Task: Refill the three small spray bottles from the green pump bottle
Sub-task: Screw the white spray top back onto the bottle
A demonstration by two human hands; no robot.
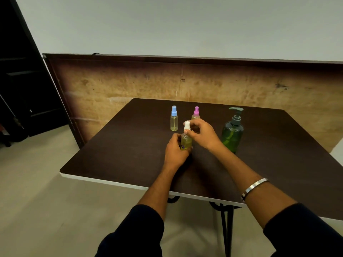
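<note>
The left hand [175,151] grips the white-capped spray bottle [186,140]; the right hand [203,133] pinches its cap [187,125]. The body should be kept upright while twisting, the green pump bottle [232,132] standing at three o'clock.

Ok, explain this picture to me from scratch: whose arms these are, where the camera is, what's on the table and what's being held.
No machine here: a person wears a camera on the head, looking forward and down, so the arms are the person's own. A dark table holds four bottles. The left hand grips the white-capped bottle round its body; the right hand pinches its white cap, probably to unscrew it. Farther back stand a blue-capped bottle and a pink-capped bottle, partly hidden by the right hand. The green pump bottle stands to the right, untouched. A metal bangle is on the right forearm.
</note>
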